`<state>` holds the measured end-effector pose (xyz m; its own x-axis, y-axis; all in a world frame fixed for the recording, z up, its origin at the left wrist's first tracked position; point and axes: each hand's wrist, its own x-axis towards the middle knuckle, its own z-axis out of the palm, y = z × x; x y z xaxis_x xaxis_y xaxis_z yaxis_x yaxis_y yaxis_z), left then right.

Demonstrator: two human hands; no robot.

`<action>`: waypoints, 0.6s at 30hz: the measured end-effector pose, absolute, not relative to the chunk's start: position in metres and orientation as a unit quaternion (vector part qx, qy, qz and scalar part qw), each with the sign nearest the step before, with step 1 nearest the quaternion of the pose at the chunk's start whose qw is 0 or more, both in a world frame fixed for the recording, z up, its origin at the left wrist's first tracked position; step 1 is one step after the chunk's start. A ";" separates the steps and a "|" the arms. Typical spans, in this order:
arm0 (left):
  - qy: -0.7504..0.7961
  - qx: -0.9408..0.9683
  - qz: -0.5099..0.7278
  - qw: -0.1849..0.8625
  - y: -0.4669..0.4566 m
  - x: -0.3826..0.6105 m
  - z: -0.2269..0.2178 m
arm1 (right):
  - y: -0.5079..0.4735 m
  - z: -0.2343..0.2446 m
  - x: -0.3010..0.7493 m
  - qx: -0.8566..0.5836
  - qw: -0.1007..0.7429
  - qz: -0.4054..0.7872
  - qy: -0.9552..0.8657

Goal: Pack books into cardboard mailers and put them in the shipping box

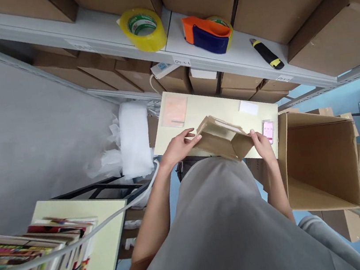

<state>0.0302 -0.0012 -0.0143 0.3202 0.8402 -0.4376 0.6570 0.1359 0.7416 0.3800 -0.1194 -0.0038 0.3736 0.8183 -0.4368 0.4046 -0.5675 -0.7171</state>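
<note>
In the head view, you hold a small cardboard box (222, 139) between both hands, just above the pale yellow tabletop (206, 106). Your left hand (178, 146) grips its left end, fingers closed around the edge. Your right hand (261, 143) is clamped on the right end, where one flap stands open. The box looks folded into shape, but it is not yet closed; I judge the forming is nearly done, while closing and sealing are left. I cannot tell whether anything is inside it.

On the tabletop a phone (268, 131) with a pink screen lies just beside your right hand, and a white label (248, 108) and a pinkish sheet (174, 111) lie further away. On the shelf (98, 28) above sit a roll of yellow tape (143, 29), an orange-and-blue tape dispenser (208, 34) and a utility knife (266, 53), all untouched. A large open carton (320, 157) stands at your right, apparently empty. Books (37, 262) are stacked at the lower left.
</note>
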 end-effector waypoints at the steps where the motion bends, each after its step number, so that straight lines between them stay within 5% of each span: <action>1: 0.575 0.654 0.107 0.480 -0.001 0.034 -0.009 | -0.116 0.000 0.376 -0.781 0.256 0.409 -0.396; 11: 0.629 0.694 0.072 0.344 -0.020 0.069 -0.033 | -0.128 -0.024 0.345 -0.820 0.082 0.358 -0.439; 18: 0.601 0.710 -0.106 0.352 -0.031 0.053 -0.071 | -0.128 -0.034 0.334 -0.802 0.048 0.386 -0.454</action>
<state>0.0525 -0.0313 -0.0708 0.2559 0.7789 -0.5726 0.9276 -0.0310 0.3723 0.3340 -0.1281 -0.0338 0.2896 0.7649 -0.5753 0.6914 -0.5829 -0.4269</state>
